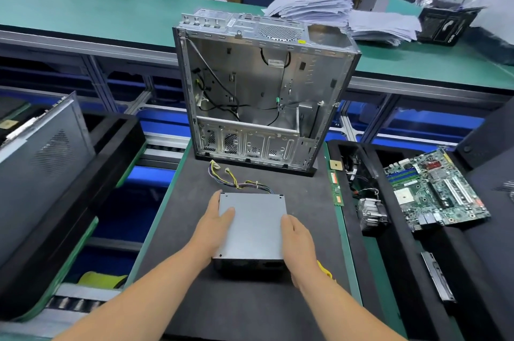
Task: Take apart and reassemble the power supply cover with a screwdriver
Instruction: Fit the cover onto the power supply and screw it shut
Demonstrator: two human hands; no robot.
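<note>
Grey power supply (254, 225) lies flat, plain cover up, wires (239, 178) trailing behind.

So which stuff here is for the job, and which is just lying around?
For the job: power supply, its wire bundle, left hand, right hand.

Just lying around: empty computer case, motherboard, heatsink fan, paper stack.
</note>
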